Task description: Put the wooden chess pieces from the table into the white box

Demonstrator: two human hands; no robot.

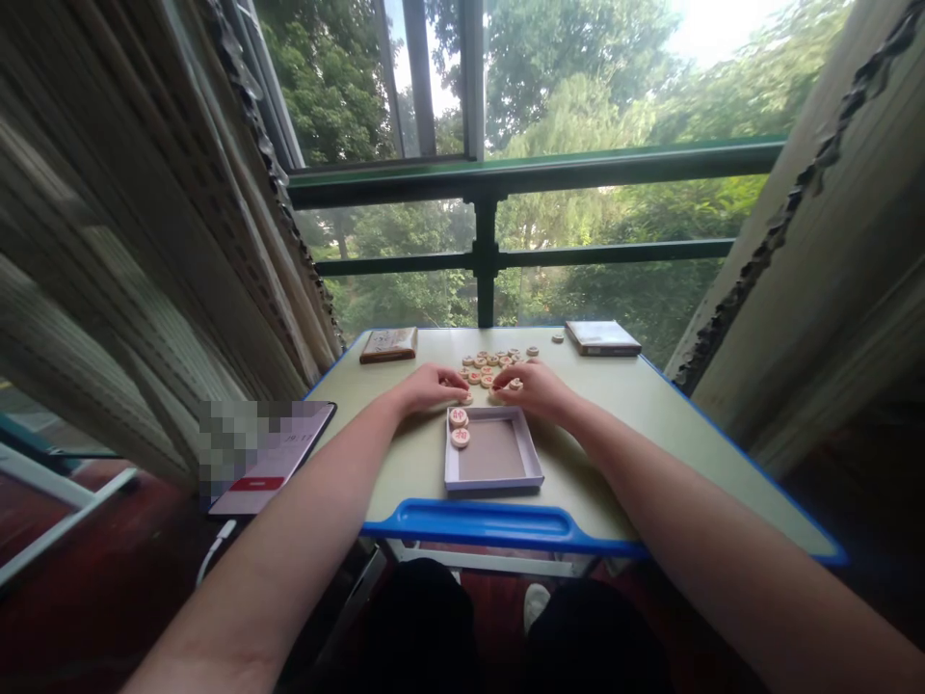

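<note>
Far left, a phone [289,463] on the desk. Next, the left hand [430,388], fingertips at a xiangqi piece [466,397]; just beside it, the right hand [533,388] over more pieces [491,366], grip unclear. Below, two pieces [458,427] inside a shallow tray's [493,485] corner.

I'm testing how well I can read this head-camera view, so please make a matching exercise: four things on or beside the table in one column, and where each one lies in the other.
Things:
1. lavender tray
2. brown patterned box
3. pale flat box
4. phone

Places:
A. far side of the table, right of the xiangqi pieces
B. far side of the table, left of those pieces
C. at the table's left edge, beside the left forearm
D. between the left hand, the right hand and the blue table edge

Pairs: 1-D, 2-B, 3-A, 4-C
</note>
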